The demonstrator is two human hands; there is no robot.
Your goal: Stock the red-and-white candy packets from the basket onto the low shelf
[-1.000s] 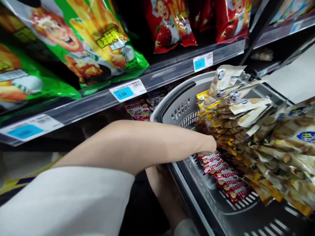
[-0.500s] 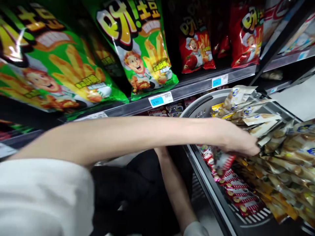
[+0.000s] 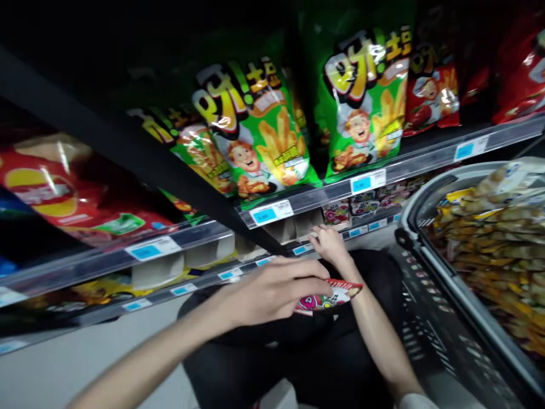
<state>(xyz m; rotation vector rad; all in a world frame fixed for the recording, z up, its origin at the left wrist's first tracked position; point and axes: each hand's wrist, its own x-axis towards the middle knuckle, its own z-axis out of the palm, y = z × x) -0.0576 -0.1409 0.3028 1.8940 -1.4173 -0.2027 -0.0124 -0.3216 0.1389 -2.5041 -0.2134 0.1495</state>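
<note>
My left hand (image 3: 283, 289) comes in from the lower left and is closed on a small red-and-white snack packet (image 3: 330, 296), held above my dark-clothed lap. The packet's near end is hidden behind the fingers. Farther off, my right hand (image 3: 330, 245) is at the low shelf, its fingers curled at the front edge of a pale display box (image 3: 307, 222). Just right of that box, boxes of colourful small packets (image 3: 336, 213) stand on the same shelf.
On the right stands a grey shopping basket (image 3: 453, 272) with many tan snack packets (image 3: 494, 244). Green chip bags (image 3: 272, 142) fill the shelf above, with a red bag (image 3: 63, 187) at left. The shelf edge (image 3: 315, 199) overhangs the low shelf.
My left hand has come out of the basket, leftward to over my lap, carrying the packet. The view has swung left, and my right hand now shows at the low shelf.
</note>
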